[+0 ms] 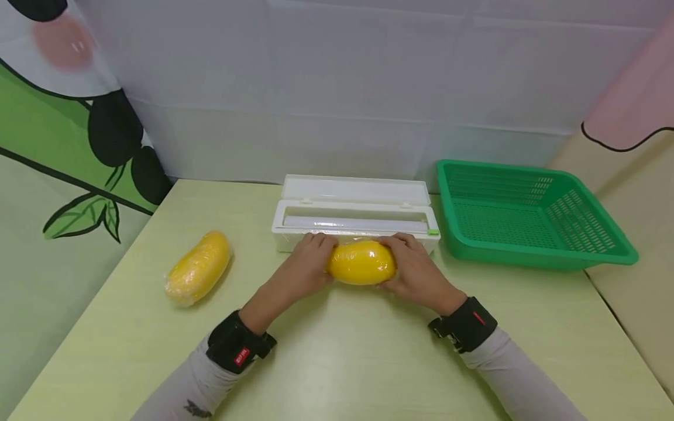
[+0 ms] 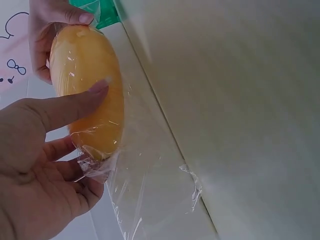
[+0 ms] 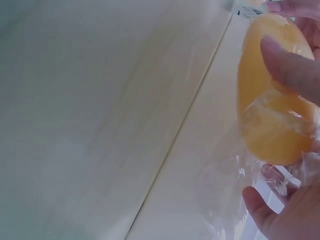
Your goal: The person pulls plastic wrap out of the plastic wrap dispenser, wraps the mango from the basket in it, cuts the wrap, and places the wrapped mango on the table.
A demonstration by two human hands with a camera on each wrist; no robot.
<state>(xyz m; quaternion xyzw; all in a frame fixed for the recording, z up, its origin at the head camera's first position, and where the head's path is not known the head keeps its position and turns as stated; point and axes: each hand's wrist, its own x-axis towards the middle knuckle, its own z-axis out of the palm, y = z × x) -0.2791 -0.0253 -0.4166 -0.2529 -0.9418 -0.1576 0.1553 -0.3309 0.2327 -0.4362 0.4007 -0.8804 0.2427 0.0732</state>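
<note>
Both hands hold a yellow mango (image 1: 362,263) in front of a white cling film dispenser (image 1: 358,209). My left hand (image 1: 310,260) grips its left end, and my right hand (image 1: 416,272) grips its right end. Clear cling film (image 2: 155,185) covers the fruit and trails loose beside it in the left wrist view. The left thumb (image 2: 75,107) lies across the mango there, with the other fingers beneath. In the right wrist view, the right thumb (image 3: 295,72) presses on its side over the film. The dispenser's lid stands open, showing the roll inside.
A second mango (image 1: 199,269), wrapped in film, lies on the table at the left. At the back right stands a green plastic basket (image 1: 532,257), close beside the dispenser. A pale cloth wall (image 1: 347,88) rises behind the table.
</note>
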